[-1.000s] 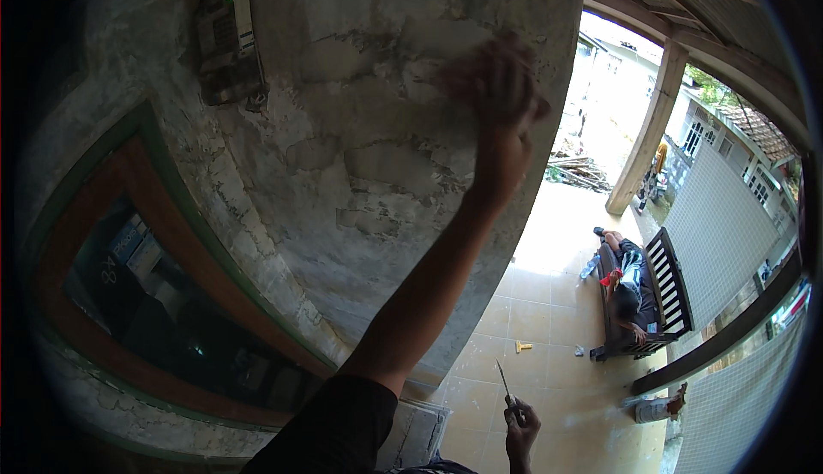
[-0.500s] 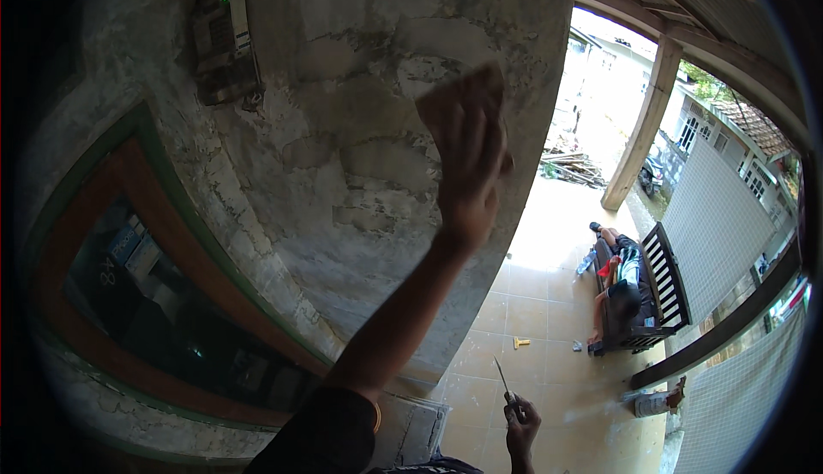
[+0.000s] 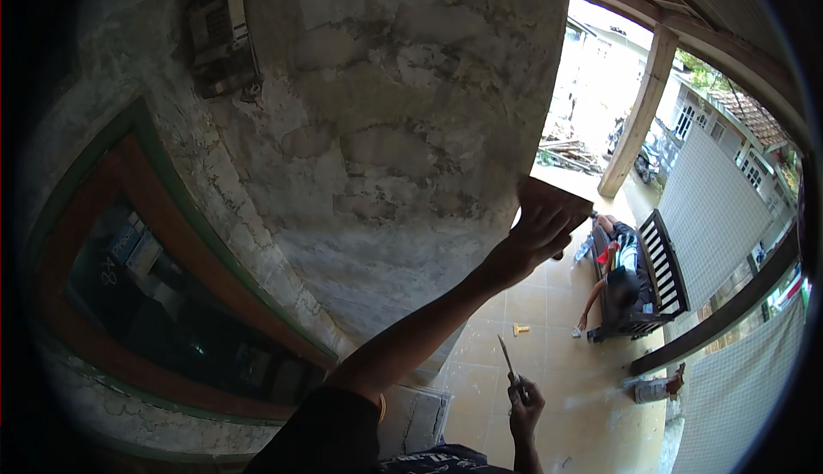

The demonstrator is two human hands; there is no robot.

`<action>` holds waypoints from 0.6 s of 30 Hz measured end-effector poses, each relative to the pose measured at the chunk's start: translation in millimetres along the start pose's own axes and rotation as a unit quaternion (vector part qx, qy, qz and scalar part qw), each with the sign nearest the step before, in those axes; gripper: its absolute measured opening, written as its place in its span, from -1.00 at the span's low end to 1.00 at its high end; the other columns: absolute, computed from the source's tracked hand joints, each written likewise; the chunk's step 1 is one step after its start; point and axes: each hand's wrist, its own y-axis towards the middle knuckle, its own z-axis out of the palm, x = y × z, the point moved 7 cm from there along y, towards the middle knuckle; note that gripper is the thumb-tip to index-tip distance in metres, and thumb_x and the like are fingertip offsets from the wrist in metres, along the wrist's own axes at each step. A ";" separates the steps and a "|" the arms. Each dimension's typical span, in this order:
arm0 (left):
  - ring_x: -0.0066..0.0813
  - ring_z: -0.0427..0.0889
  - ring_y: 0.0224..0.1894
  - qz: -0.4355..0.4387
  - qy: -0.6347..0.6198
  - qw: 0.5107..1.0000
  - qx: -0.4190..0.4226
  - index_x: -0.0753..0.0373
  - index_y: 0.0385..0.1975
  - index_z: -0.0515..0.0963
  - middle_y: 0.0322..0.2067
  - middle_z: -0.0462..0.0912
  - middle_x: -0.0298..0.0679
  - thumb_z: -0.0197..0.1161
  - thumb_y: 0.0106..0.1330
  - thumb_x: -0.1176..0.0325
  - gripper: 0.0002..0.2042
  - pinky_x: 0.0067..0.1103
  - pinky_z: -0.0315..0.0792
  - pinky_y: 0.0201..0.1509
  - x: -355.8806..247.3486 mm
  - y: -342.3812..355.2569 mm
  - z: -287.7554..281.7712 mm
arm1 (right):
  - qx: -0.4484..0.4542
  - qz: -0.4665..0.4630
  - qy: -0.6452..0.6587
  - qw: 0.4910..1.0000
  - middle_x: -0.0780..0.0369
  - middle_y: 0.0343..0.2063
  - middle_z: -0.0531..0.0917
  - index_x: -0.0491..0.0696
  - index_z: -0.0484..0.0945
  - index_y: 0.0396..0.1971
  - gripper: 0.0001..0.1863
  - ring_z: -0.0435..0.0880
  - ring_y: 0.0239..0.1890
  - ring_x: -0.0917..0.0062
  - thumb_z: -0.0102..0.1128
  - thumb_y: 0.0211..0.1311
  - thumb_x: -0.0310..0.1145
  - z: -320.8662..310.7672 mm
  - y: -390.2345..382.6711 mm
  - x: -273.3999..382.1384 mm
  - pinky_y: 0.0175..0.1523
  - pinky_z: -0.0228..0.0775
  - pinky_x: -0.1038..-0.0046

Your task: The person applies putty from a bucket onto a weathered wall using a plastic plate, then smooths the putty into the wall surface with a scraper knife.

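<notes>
My left hand [image 3: 536,243] is raised at the right edge of a rough, patchy plaster wall [image 3: 377,157]. Its fingers lie across a flat brown sheet [image 3: 553,196] that looks like sandpaper, gripped with the thumb below. Whether the sheet touches the wall edge I cannot tell. Lower down, my right hand [image 3: 525,401] is closed around the handle of a thin-bladed knife or scraper [image 3: 504,354], its narrow blade pointing up. That tool is held in the air above the tiled floor, apart from the wall.
A wood-framed window [image 3: 163,208] with green trim is at left, below a wall-mounted electric meter box [image 3: 225,37]. Another person [image 3: 624,273] lies on a dark slatted bench [image 3: 669,268], one arm down to the floor. A yellow tool [image 3: 520,329] lies on the tiles [image 3: 480,380].
My left hand has moved down and right with the brown sheet, from the wall's face to its edge. My right hand stays low with the blade. The person's arm has shifted on the bench.
</notes>
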 end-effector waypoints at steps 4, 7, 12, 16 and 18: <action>-0.43 0.21 0.30 -0.136 -0.187 0.966 -0.113 0.35 0.17 0.31 0.19 0.31 -0.10 0.00 0.28 0.60 -0.59 -0.51 0.17 0.28 -17.8 -60.9 -61.4 | 0.020 -0.016 0.014 1.000 0.30 -0.47 0.55 -0.26 0.54 -0.16 -0.74 0.47 -0.43 0.69 0.11 0.24 -0.40 13.0 3.0 29.2 -0.33 0.28 0.66; -0.52 0.56 -0.11 -0.410 -0.195 0.854 -0.253 0.43 -0.02 0.44 -0.12 0.59 -0.20 0.01 0.35 0.46 -0.74 -0.60 0.42 -0.02 -18.2 -94.2 -110.0 | 0.088 0.019 0.086 0.992 0.31 -0.58 0.52 -0.26 0.52 -0.18 -0.69 0.38 -0.62 0.77 0.02 0.32 -0.28 31.8 4.3 55.8 -0.55 0.19 0.69; -0.60 0.50 -0.20 -0.464 -0.395 0.692 -0.387 0.41 -0.14 0.41 -0.21 0.52 -0.21 0.00 0.24 0.63 -0.80 -0.62 0.43 -0.09 -11.3 -126.5 -149.8 | 0.189 0.027 0.137 0.972 0.33 -0.62 0.49 -0.27 0.50 -0.16 -0.63 0.32 -0.70 0.80 0.01 0.34 -0.22 74.8 5.6 119.6 -0.62 0.14 0.70; -0.56 0.51 -0.19 -0.450 -0.381 0.711 -0.384 0.43 -0.13 0.40 -0.20 0.52 -0.17 0.00 0.24 0.63 -0.79 -0.60 0.44 -0.07 -30.8 -131.1 -176.3 | 0.211 0.033 0.109 0.971 0.30 -0.72 0.45 -0.28 0.48 -0.35 -0.60 0.29 -0.78 0.78 0.01 0.33 -0.16 90.3 1.8 136.7 -0.71 0.08 0.69; -0.54 0.52 -0.16 -0.438 -0.334 0.753 -0.360 0.45 -0.11 0.41 -0.17 0.53 -0.15 0.01 0.26 0.62 -0.79 -0.59 0.43 -0.02 -44.1 -132.7 -187.8 | 0.239 0.068 0.095 0.964 0.33 -0.65 0.49 -0.26 0.51 -0.26 -0.65 0.29 -0.74 0.84 0.03 0.34 -0.20 97.2 -3.3 136.1 -0.67 0.07 0.73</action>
